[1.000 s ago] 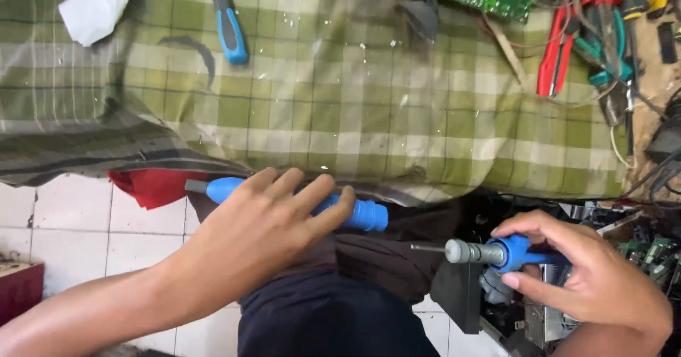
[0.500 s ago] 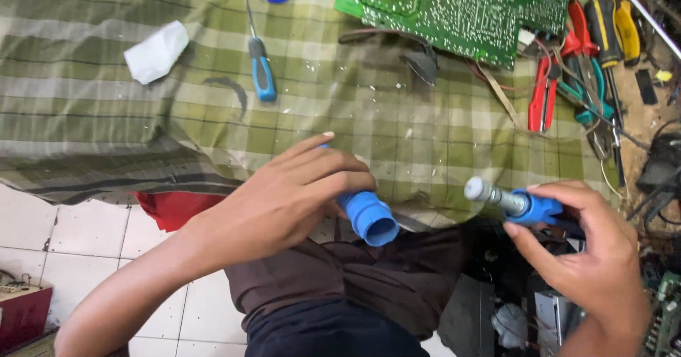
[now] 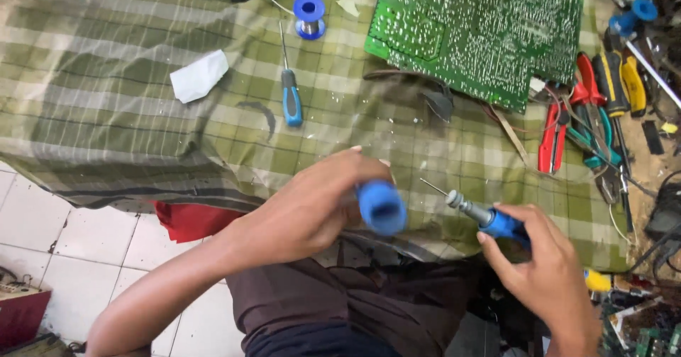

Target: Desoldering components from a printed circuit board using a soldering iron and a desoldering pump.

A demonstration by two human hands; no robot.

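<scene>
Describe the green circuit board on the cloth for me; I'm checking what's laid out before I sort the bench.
The green circuit board is a large flat panel lying solder side up, its face dotted with many small silvery joints and pale traces. Its outline is stepped, with a notch cut from the lower right. It lies tilted on the green checked cloth, near the top right of the view. Neither hand touches it. Red-handled pliers lie just off its lower right corner, and a dark part sits at its lower edge.
</scene>
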